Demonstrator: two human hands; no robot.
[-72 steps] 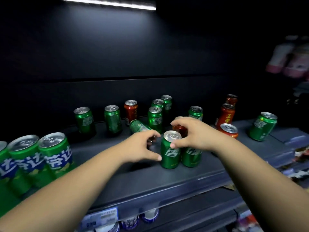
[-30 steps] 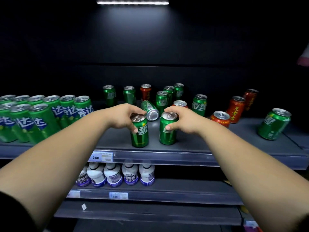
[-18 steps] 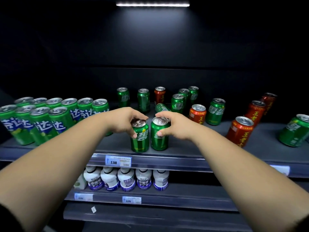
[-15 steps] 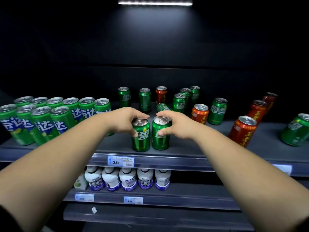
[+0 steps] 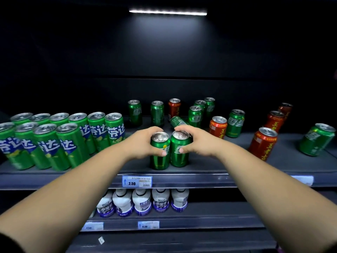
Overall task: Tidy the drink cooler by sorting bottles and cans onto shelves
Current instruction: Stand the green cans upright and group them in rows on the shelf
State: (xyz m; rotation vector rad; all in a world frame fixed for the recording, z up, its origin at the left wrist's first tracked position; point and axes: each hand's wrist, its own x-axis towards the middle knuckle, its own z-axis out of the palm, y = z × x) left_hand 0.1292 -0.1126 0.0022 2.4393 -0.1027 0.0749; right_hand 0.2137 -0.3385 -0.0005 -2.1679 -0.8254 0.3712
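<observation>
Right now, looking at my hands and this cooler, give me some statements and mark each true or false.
The left hand grips an upright green can. True.
The right hand holds a red can. False: it grips a second green can, beside the first.
A tipped green can lies on its side behind the hands. True.
The white bottles share a shelf with the cans. False: they stand on the lower shelf.
</observation>
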